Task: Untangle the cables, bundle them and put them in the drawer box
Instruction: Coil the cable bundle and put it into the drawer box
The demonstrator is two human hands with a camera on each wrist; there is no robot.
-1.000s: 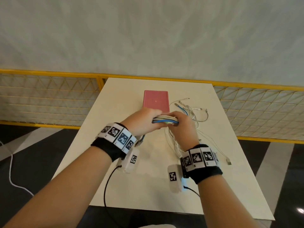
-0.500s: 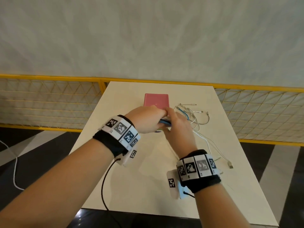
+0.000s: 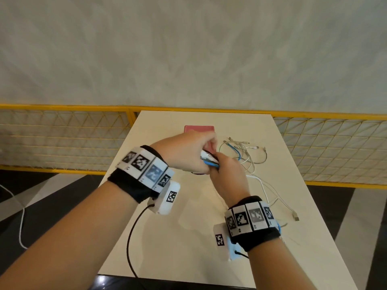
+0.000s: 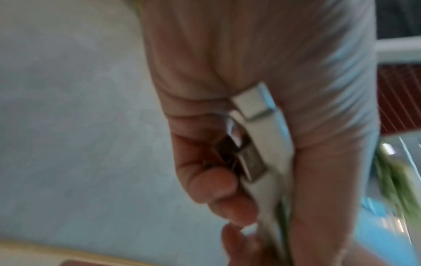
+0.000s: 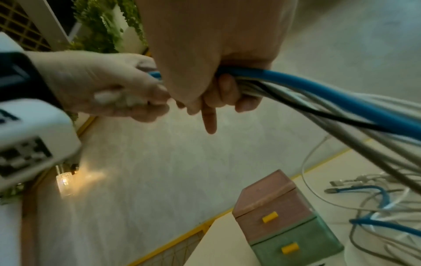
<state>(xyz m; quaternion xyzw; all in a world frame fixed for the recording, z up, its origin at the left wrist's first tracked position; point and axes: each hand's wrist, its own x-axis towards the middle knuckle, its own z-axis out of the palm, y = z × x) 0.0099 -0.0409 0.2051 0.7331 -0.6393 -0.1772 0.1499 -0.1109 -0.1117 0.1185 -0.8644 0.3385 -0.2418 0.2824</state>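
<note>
The head view looks forward and down from above both forearms onto the table (image 3: 188, 237), taking in the wall and yellow railing (image 3: 62, 106) behind it. The left wrist view sits very close under the left hand (image 4: 250, 90), which fills most of a blurred picture. The right wrist view looks along the right hand (image 5: 212, 54) toward the wall, with the drawer box (image 5: 280, 212) below. Head and right wrist views share the box (image 3: 199, 129), the cables (image 3: 247, 155) and the left hand (image 3: 184, 149).

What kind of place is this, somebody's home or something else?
Hard to say; probably an indoor lobby or café-like corner rather than a home: a small cream table against a yellow mesh railing, glossy striped floor, greenery behind.
</note>
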